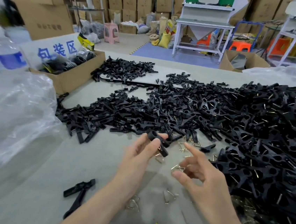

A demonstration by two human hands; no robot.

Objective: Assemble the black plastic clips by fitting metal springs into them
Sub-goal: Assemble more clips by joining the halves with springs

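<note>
Black plastic clip point(159, 144), apparently unsprung, is gripped by the left hand point(140, 153) above the table point(44, 183). The right hand point(201, 172) is beside it, index finger extended; whether it pinches a spring cannot be told. A large heap of sprung clips point(269, 135) lies to the right, while many bare halves point(125, 113) and loose springs point(192, 144) are left to assemble.

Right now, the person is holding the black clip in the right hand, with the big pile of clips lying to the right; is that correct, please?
Not quite: the head view shows the left hand holding the black clip, not the right. The big pile does lie to the right.
</note>
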